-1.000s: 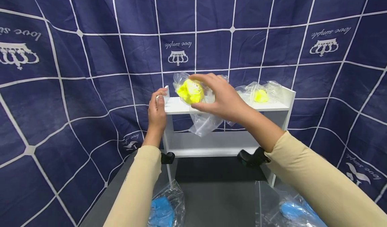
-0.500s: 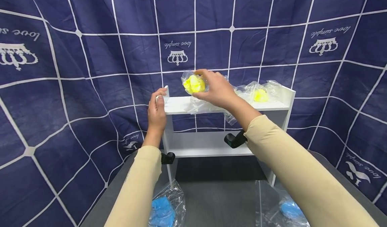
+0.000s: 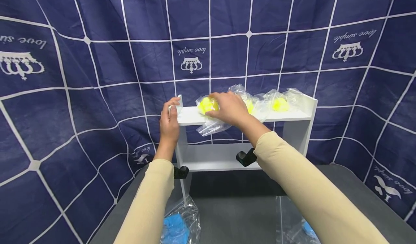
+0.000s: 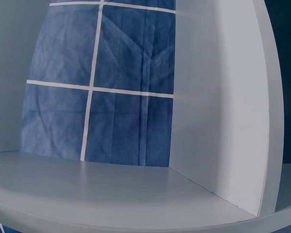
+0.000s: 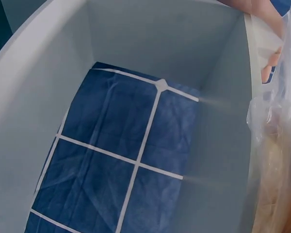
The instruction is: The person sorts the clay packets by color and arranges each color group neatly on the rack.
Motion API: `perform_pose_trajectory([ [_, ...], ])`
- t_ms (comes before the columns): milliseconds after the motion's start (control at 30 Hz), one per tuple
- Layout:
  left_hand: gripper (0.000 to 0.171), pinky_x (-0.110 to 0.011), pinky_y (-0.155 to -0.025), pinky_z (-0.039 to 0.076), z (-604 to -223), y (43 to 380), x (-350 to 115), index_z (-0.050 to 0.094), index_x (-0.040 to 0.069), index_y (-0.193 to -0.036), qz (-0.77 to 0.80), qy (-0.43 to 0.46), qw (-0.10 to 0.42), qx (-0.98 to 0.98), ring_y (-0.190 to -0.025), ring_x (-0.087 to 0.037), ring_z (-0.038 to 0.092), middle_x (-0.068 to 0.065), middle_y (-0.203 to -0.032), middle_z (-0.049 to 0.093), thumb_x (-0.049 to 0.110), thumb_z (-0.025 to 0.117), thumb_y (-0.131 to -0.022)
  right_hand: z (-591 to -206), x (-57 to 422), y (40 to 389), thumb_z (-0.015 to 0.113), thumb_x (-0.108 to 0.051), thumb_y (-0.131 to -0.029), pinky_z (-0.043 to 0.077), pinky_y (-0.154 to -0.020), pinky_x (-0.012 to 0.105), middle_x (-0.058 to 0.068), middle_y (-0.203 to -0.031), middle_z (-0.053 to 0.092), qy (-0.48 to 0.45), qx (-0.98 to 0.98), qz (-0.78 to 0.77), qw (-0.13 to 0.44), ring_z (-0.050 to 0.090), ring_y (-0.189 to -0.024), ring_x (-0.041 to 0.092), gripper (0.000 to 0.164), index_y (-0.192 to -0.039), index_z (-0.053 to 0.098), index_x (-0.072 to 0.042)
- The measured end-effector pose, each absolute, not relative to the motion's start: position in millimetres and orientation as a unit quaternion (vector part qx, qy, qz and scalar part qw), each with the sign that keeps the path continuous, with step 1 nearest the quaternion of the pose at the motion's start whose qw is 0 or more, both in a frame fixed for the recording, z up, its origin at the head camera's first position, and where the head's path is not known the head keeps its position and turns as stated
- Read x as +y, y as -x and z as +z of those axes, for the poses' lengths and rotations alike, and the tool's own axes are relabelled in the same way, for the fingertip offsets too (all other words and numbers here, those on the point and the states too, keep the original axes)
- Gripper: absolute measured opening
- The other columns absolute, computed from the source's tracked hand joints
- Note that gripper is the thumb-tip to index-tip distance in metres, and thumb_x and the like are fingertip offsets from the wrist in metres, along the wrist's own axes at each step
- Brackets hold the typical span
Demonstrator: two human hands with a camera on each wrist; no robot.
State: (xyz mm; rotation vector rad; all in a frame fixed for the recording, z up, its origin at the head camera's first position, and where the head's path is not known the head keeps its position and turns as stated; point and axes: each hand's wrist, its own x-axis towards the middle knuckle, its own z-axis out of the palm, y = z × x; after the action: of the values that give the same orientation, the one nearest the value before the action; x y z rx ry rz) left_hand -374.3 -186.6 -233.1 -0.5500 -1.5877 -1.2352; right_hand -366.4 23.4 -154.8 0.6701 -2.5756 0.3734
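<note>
A white shelf unit (image 3: 276,117) stands upright, and my left hand (image 3: 169,125) grips its short left end panel (image 3: 180,104), fingers curled over the edge. With thumb and fingers, my right hand (image 3: 229,108) holds a crumpled yellow lump in a clear plastic bag (image 3: 204,106), low over the left part of the top board. The bag's loose end (image 3: 212,127) hangs over the board's front edge. Just behind the right hand, a second bagged yellow lump (image 3: 250,106) is partly hidden. Further right lies a third bagged yellow lump (image 3: 280,104).
On the dark grey table (image 3: 234,215), a bag with a blue item (image 3: 175,227) lies at the front left. Another bagged blue item (image 3: 308,229) is partly behind the right sleeve. A navy curtain with white lines (image 3: 227,56) hangs close behind the shelf.
My right hand has lowered the bagged yellow lump onto or close over the top board, uncovering the second yellow lump. The left hand stays on the end panel.
</note>
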Motion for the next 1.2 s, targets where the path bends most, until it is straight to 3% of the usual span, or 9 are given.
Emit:
perform_pose_trajectory([
  [167, 0.025, -0.037, -0.115, 0.034, -224, 351, -177, 0.051, -0.018, -0.105, -0.517, 0.236, 0.497, -0.656, -0.133, -0.044, 0.050, -0.034, -0.129, 0.059, 0.002, 0.036, -0.101, -158, 23, 366, 0.068, -0.053, -0.089, 0.041, -0.101, 0.047, 0.001, -0.138, 0.064, -0.241, -0.938, 0.126, 0.216, 0.057, -0.121, 0.030, 0.063, -0.142, 0.055, -0.023],
  [433, 0.025, -0.030, -0.115, 0.032, -233, 365, -185, 0.052, -0.014, -0.108, -0.520, 0.239, 0.497, -0.652, -0.135, -0.038, 0.050, -0.028, -0.132, 0.060, 0.004, 0.036, -0.103, -163, 20, 365, 0.064, -0.057, -0.090, 0.043, -0.102, 0.048, -0.002, -0.141, 0.062, -0.235, -0.939, 0.118, 0.223, 0.057, -0.126, 0.031, 0.066, -0.146, 0.051, -0.025],
  [733, 0.025, -0.027, -0.115, 0.033, -242, 385, -193, 0.053, -0.008, -0.108, -0.532, 0.260, 0.496, -0.636, -0.136, -0.028, 0.052, -0.020, -0.132, 0.062, 0.011, 0.038, -0.105, -166, 25, 354, 0.055, -0.056, -0.096, 0.038, -0.113, 0.046, -0.002, -0.150, 0.054, -0.251, -0.897, 0.119, 0.345, 0.049, -0.139, 0.024, 0.054, -0.140, 0.057, -0.024],
  [900, 0.026, -0.025, -0.114, 0.032, -234, 368, -185, 0.052, -0.013, -0.107, -0.528, 0.254, 0.497, -0.640, -0.135, -0.035, 0.051, -0.026, -0.131, 0.061, 0.007, 0.038, -0.104, -172, 32, 342, 0.059, -0.048, -0.096, 0.032, -0.118, 0.046, 0.001, -0.146, 0.058, -0.277, -0.856, 0.136, 0.416, 0.049, -0.138, 0.024, 0.047, -0.133, 0.062, -0.021],
  [1033, 0.026, -0.026, -0.114, 0.031, -232, 367, -182, 0.051, -0.018, -0.108, -0.529, 0.253, 0.492, -0.644, -0.135, -0.041, 0.049, -0.031, -0.131, 0.059, 0.003, 0.036, -0.103, -181, 39, 329, 0.062, -0.042, -0.094, 0.032, -0.118, 0.046, 0.002, -0.143, 0.060, -0.309, -0.825, 0.170, 0.442, 0.048, -0.139, 0.024, 0.044, -0.131, 0.064, -0.019],
  [1200, 0.025, -0.029, -0.115, 0.033, -239, 384, -190, 0.052, -0.013, -0.107, -0.518, 0.245, 0.506, -0.645, -0.134, -0.034, 0.052, -0.024, -0.131, 0.062, 0.006, 0.036, -0.103, -190, 49, 311, 0.065, -0.034, -0.093, 0.034, -0.116, 0.048, 0.003, -0.143, 0.061, -0.356, -0.795, 0.206, 0.446, 0.046, -0.140, 0.025, 0.041, -0.130, 0.065, -0.017],
])
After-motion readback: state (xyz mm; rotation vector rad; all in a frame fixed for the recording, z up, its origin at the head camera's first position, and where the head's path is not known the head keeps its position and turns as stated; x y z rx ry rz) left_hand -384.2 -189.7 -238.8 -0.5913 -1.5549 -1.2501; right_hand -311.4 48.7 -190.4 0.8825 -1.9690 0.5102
